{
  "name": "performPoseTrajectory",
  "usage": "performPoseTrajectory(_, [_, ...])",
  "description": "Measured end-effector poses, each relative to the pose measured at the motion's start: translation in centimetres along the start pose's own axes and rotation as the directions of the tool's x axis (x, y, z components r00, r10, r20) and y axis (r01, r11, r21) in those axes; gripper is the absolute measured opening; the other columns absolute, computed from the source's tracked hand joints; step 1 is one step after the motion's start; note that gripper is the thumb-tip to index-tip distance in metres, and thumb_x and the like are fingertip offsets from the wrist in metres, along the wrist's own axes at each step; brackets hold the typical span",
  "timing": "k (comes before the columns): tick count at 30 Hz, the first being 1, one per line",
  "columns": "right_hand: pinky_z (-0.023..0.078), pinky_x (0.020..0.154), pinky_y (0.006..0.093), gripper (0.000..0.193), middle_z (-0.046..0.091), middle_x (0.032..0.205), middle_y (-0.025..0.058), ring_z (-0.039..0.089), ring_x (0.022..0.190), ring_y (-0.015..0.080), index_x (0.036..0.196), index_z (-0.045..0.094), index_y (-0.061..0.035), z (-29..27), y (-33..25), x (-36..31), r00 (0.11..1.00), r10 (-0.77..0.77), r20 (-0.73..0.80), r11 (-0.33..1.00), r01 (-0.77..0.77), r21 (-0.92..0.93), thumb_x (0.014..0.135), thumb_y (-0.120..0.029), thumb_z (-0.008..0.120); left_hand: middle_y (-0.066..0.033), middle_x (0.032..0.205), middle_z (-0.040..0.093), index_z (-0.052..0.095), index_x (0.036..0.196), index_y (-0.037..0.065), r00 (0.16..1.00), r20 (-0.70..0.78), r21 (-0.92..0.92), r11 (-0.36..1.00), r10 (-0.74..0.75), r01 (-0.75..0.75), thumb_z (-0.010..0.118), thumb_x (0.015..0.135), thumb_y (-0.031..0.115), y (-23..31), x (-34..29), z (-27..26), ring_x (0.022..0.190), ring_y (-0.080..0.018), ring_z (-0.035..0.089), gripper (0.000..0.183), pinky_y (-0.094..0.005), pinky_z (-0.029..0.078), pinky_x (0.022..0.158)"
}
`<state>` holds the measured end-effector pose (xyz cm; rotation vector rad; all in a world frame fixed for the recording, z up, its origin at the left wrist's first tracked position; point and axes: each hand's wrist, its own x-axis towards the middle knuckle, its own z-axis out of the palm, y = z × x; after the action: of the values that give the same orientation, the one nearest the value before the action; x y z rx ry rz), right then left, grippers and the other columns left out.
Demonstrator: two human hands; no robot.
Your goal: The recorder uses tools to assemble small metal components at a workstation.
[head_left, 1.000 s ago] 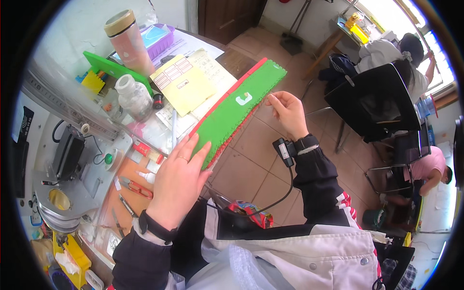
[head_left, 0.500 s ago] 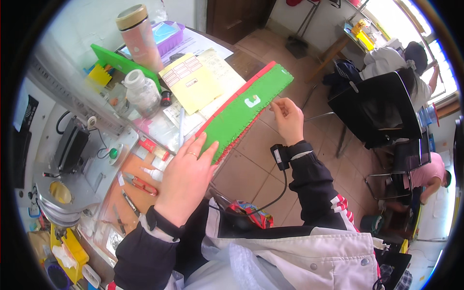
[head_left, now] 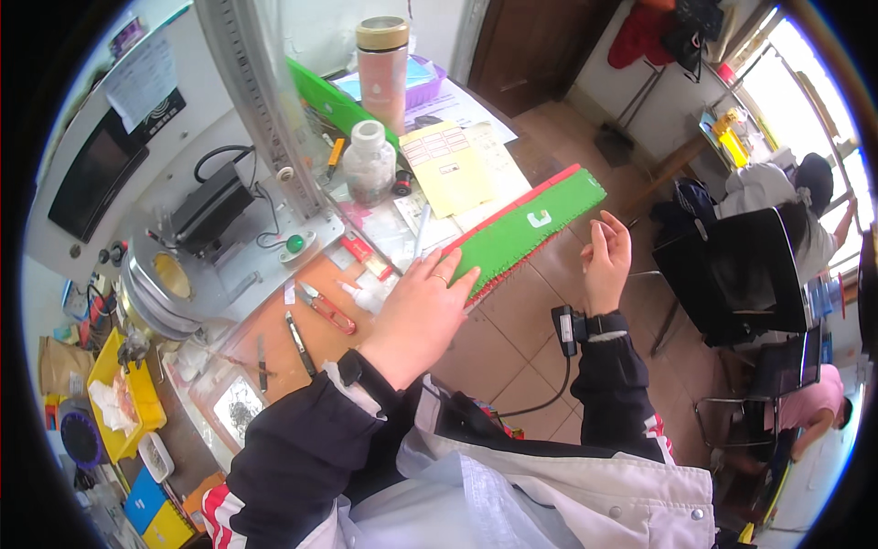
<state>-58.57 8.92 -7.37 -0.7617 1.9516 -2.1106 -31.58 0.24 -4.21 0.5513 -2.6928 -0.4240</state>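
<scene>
The green-and-red strip (head_left: 517, 235) slants away from the person, its long axis running from the near left to the far right. Its near end lies under the left hand (head_left: 421, 311), and its far end juts past the desk edge over the tiled floor (head_left: 521, 316). From where I stand, the left hand is clearly the closer one: its fingers, a little spread, lie right across the green face and hold that end. Its thumb is out of sight, so I can't tell how firmly it grips.

The right hand (head_left: 605, 261) hangs just beside the far half, apart from it, on the side with the rough, stitch-like edge. Its fingers are bent and bunched narrowly; whether something as fine as a thread sits between them I can't make out. From those fingertips the strip lies to the left, and its far tip beyond them. That small gap along the rough edge looks to me like what matters most. Yellow paper (head_left: 448, 174) lies on the strip's other side.
</scene>
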Motion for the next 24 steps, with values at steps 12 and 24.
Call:
performPoseTrajectory(12, [0.048,0.057,0.0262,0.016,0.069,0.091,0.0097,0.063,0.066,0.0155,0.096,0.068,-0.0025,5.2,-14.5,-7.0,0.640,-0.272,0.719,0.791,0.574,-0.212,0.081,-0.002,0.069,-0.0087,0.132,0.056,0.059,0.126,0.010,0.986,0.154,-0.088,0.995,0.064,-0.051,0.075,0.077,0.026,5.5,-7.4,-5.1,0.132,-0.0271,0.045,0.053,-0.0585,0.028,0.111])
performPoseTrajectory(24, [0.047,0.052,0.0268,0.016,0.068,0.080,0.0082,0.062,0.062,0.0141,0.096,0.071,-0.0050,9.0,-12.1,-10.1,0.610,-0.257,0.749,0.743,0.621,-0.251,0.081,-0.011,0.073,-0.0085,0.106,0.066,0.067,0.109,0.007,0.961,-0.034,-0.106,0.958,-0.273,0.268,0.077,0.074,0.014,1.7,-15.5,-9.5,0.110,-0.0275,0.059,0.038,-0.0499,0.038,0.103])
